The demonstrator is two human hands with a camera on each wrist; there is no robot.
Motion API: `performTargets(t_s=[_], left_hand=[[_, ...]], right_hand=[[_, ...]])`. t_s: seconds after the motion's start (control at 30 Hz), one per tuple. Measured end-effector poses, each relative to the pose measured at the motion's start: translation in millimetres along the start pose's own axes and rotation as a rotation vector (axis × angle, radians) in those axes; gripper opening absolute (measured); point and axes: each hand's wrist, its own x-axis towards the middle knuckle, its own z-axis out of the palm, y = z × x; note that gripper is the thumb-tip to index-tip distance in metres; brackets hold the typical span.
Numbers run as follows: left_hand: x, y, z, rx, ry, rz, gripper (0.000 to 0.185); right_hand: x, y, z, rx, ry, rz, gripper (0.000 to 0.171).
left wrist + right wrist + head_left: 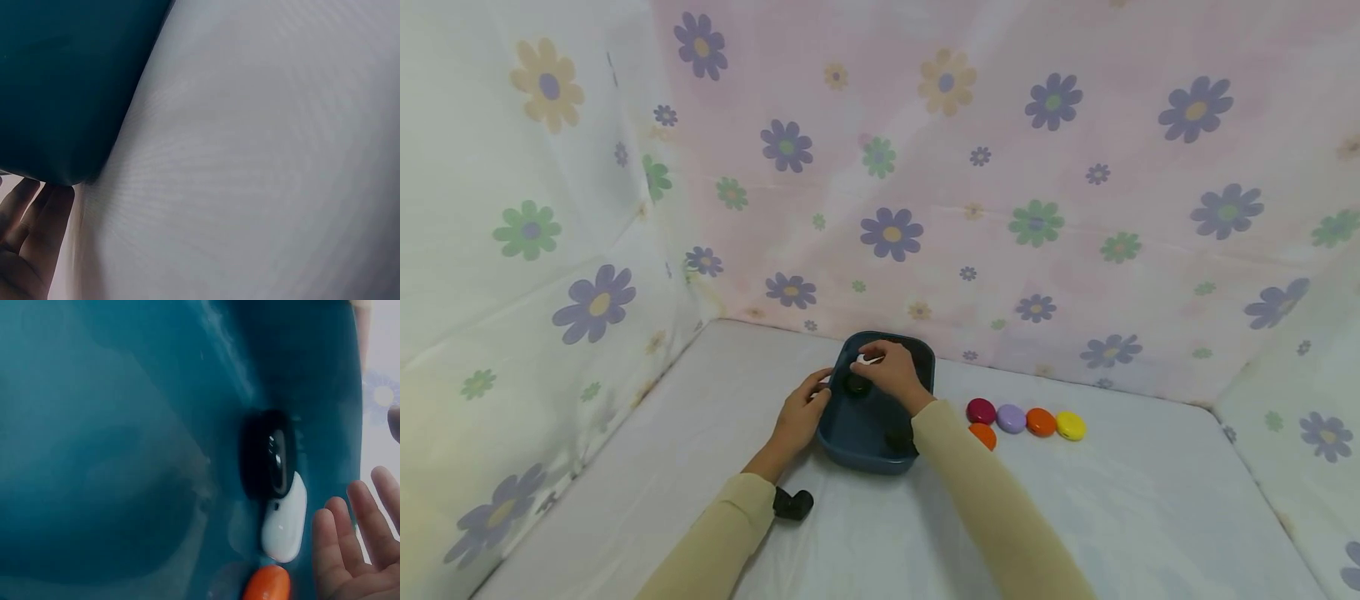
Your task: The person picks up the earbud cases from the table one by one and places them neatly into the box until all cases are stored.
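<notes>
Two hands are working at a blue tray.
The left hand point(800, 417) is resting straight-fingered against the tray point(850, 450) wall, holding nothing; the right hand point(891, 371) is hovering relaxed and empty over black point(269, 456), white point(284, 522) and orange point(267, 584) pebbles lying inside.

Flower-print cloth walls point(1000, 167) on three sides; white sheet point(1112, 517) covers surface; soft even light.

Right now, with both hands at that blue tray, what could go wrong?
The right hand hovers open over a black piece, a white one and an orange one crowded together in the tray; it might knock a neighbour. The left hand only touches the tray's wall, so the tray could slide.
</notes>
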Motion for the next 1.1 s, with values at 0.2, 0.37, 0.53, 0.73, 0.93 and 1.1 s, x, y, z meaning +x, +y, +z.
performTargets(t_s=[0.2, 0.37, 0.53, 0.73, 0.93, 1.1], left_hand=[[0.4, -1.2, 0.7, 0.006, 0.0, 0.015, 0.04], [0.3, -2.0, 1.4, 0.01, 0.001, 0.018, 0.04], [0.7, -2.3, 2.0, 0.001, -0.003, 0.01, 0.04], [1.3, -0.8, 1.5, 0.0, -0.003, -0.002, 0.041], [1.4, 0.0, 1.1, -0.007, 0.003, -0.01, 0.042], [2.1, -0.3, 1.3, -0.012, 0.005, -0.009, 0.042]], right_hand=[[-1.0, 7.0, 7.1, 0.0, 0.01, 0.027, 0.039], [-0.8, 12.4, 9.0, -0.104, -0.019, 0.025, 0.041], [0.5, 17.3, 10.1, -0.179, -0.059, 0.024, 0.041], [2.3, 20.5, 11.8, -0.237, -0.086, 0.037, 0.04], [3.0, 19.7, 12.4, -0.264, -0.11, 0.039, 0.041], [4.6, 19.7, 12.6, -0.292, -0.13, 0.033, 0.042]])
